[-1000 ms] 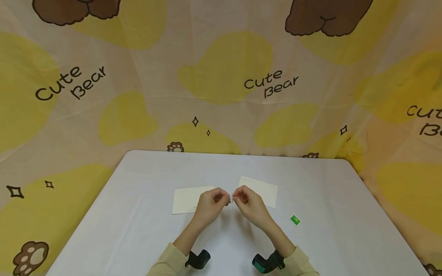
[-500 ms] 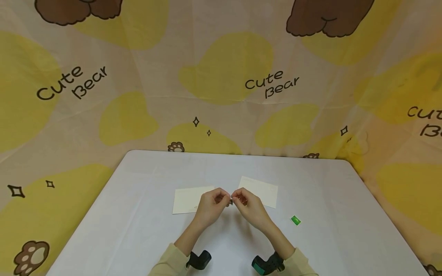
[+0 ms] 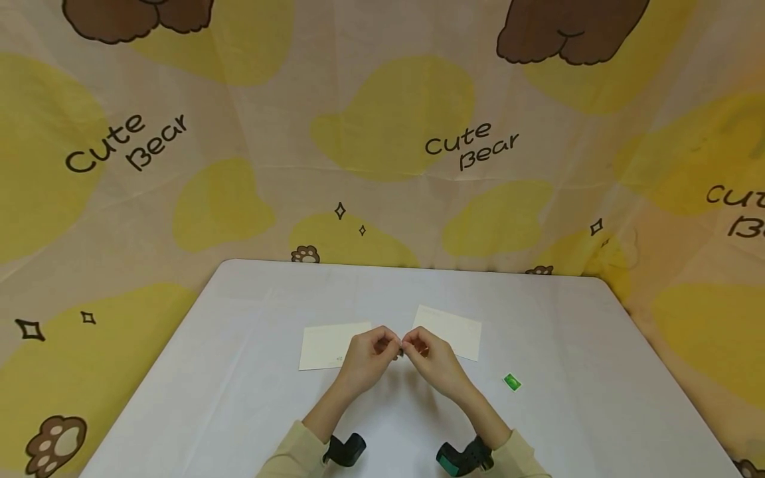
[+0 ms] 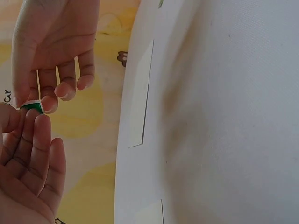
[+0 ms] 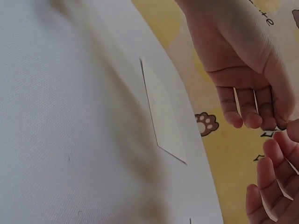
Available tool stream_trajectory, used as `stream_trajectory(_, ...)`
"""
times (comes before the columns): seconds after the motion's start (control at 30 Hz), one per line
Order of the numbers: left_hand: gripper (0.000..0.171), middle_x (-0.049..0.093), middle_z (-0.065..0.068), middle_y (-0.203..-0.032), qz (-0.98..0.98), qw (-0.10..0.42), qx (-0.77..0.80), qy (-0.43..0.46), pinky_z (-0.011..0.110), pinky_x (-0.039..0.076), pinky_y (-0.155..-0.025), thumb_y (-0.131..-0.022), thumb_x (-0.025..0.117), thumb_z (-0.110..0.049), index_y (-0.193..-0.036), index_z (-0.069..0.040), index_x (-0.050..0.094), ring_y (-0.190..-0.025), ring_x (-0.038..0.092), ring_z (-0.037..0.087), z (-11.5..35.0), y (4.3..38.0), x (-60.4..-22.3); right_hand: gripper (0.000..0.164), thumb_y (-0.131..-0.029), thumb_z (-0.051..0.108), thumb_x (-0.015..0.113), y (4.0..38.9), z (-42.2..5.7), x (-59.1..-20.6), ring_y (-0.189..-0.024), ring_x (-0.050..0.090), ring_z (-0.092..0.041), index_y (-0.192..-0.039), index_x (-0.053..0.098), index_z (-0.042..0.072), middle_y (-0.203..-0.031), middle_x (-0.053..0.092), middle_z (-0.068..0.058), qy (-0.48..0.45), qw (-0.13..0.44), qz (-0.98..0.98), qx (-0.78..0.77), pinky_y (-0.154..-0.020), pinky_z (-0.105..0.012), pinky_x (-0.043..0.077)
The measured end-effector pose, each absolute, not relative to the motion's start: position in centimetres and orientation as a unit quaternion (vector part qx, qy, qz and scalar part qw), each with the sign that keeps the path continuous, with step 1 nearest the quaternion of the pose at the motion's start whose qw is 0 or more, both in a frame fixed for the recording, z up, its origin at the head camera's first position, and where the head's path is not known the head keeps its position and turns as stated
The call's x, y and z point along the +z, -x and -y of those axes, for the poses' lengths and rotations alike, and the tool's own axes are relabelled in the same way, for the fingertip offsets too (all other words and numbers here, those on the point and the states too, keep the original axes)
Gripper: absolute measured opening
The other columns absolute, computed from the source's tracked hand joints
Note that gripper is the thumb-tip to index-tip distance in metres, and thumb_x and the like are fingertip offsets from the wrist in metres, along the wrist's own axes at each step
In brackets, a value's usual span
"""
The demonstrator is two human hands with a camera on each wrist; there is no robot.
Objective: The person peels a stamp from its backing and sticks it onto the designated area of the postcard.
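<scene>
Above the table, my left hand (image 3: 366, 362) and right hand (image 3: 438, 362) meet fingertip to fingertip. Between them is a small green stamp (image 4: 32, 107) with a white border, slightly bowed in the left wrist view. Thumb and forefinger of each hand pinch it at opposite ends, and the fingers cover most of it. The other fingers are loosely curled. Behind the left hand lies a cream card (image 3: 325, 345) with a small printed mark near its lower right corner. A second cream card (image 3: 457, 332) lies at an angle behind the right hand.
Another green stamp (image 3: 512, 382) with a white border lies on the white table (image 3: 574, 345), to the right of the right hand. A bear-patterned cloth (image 3: 382, 119) hangs behind the table's far edge. Black wrist cameras (image 3: 346, 450) sit below both hands.
The fingertips have drawn slightly closer, closing the narrow gap between the hands, and a dark bit of the stamp now shows between them. The cards and the stamp on the table stay put.
</scene>
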State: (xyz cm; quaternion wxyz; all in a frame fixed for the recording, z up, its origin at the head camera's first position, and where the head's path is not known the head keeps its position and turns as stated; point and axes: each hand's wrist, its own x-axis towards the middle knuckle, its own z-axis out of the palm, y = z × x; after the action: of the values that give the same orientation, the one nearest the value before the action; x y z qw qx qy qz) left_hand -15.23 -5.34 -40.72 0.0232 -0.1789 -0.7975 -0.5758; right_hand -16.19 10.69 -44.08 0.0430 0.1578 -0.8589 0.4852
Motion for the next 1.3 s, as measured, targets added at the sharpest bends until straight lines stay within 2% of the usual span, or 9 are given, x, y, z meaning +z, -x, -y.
stream_trajectory(0.1, 0.010, 0.066, 0.014, -0.072, 0.806, 0.031, -0.564, 0.179, 0.019, 0.048, -0.057, -0.085, 0.057, 0.002, -0.079, -0.001, 0.064, -0.064, 0.060, 0.015, 5.3, 15.5, -41.3, 0.005, -0.090, 0.021, 0.059, 16.2, -10.7, -44.0, -0.074, 0.055, -0.008, -0.091, 0.059, 0.016, -0.080, 0.062, 0.003, -0.155, 0.030, 0.860, 0.485, -0.068, -0.022, 0.048)
stream_trajectory(0.17, 0.010, 0.065, 0.015, -0.072, 0.811, 0.035, -0.556, 0.180, 0.019, 0.047, -0.056, -0.085, 0.057, 0.002, -0.079, -0.002, 0.064, -0.062, 0.058, 0.013, 5.2, 15.9, -42.2, 0.005, -0.090, 0.022, 0.059, 16.2, -10.8, -43.9, -0.075, 0.056, -0.008, -0.091, 0.059, 0.016, -0.081, 0.061, 0.005, -0.155, 0.022, 0.861, 0.485, -0.068, -0.022, 0.048)
stream_trajectory(0.33, 0.012, 0.066, 0.006, -0.071, 0.815, 0.044, -0.545, 0.191, 0.020, 0.049, -0.056, -0.085, 0.058, -0.001, -0.078, -0.008, 0.065, -0.062, 0.057, 0.008, 5.3, 16.9, -44.2, 0.007, -0.091, 0.023, 0.058, 16.2, -11.0, -43.9, -0.077, 0.057, -0.010, -0.091, 0.059, 0.016, -0.082, 0.062, 0.007, -0.159, 0.011, 0.860, 0.486, -0.069, -0.023, 0.048)
stream_trajectory(0.53, 0.012, 0.066, 0.007, -0.070, 0.818, 0.061, -0.535, 0.201, 0.021, 0.049, -0.055, -0.084, 0.058, -0.003, -0.077, -0.010, 0.064, -0.060, 0.055, 0.006, 5.3, 17.0, -44.3, 0.004, -0.092, 0.019, 0.057, 16.3, -11.0, -44.0, -0.077, 0.057, -0.010, -0.092, 0.059, 0.016, -0.084, 0.064, -0.002, -0.157, 0.008, 0.860, 0.486, -0.069, -0.023, 0.048)
stream_trajectory(0.63, 0.012, 0.064, 0.001, -0.067, 0.822, 0.071, -0.528, 0.201, 0.021, 0.048, -0.054, -0.083, 0.058, -0.003, -0.076, -0.011, 0.064, -0.060, 0.055, 0.005, 5.3, 17.0, -44.3, 0.004, -0.092, 0.017, 0.056, 16.3, -11.0, -44.0, -0.076, 0.058, -0.010, -0.092, 0.060, 0.016, -0.084, 0.065, -0.006, -0.155, 0.010, 0.860, 0.487, -0.068, -0.023, 0.048)
stream_trajectory(0.77, 0.012, 0.063, -0.004, -0.066, 0.823, 0.076, -0.526, 0.203, 0.021, 0.049, -0.056, -0.083, 0.059, -0.003, -0.076, -0.011, 0.064, -0.060, 0.055, 0.004, 5.3, 17.0, -44.4, 0.004, -0.092, 0.013, 0.056, 16.3, -11.0, -44.2, -0.074, 0.057, -0.008, -0.090, 0.059, 0.014, -0.082, 0.064, -0.004, -0.160, 0.022, 0.863, 0.478, -0.066, -0.023, 0.048)
stream_trajectory(1.17, 0.013, 0.063, -0.006, -0.066, 0.820, 0.081, -0.527, 0.208, 0.020, 0.049, -0.056, -0.082, 0.059, -0.002, -0.075, -0.011, 0.065, -0.060, 0.055, 0.003, 5.4, 16.9, -44.3, 0.010, -0.089, 0.006, 0.056, 16.6, -10.6, -44.3, -0.067, 0.052, -0.004, -0.082, 0.059, 0.013, -0.071, 0.059, 0.003, -0.158, 0.065, 0.872, 0.459, -0.065, -0.021, 0.048)
stream_trajectory(1.3, 0.014, 0.062, -0.006, -0.065, 0.821, 0.088, -0.526, 0.204, 0.020, 0.049, -0.055, -0.081, 0.059, -0.001, -0.074, -0.012, 0.064, -0.060, 0.055, 0.003, 5.6, 16.8, -44.4, 0.010, -0.088, 0.004, 0.056, 16.6, -10.6, -44.3, -0.066, 0.053, -0.004, -0.082, 0.059, 0.011, -0.070, 0.059, 0.002, -0.152, 0.077, 0.873, 0.458, -0.064, -0.020, 0.048)
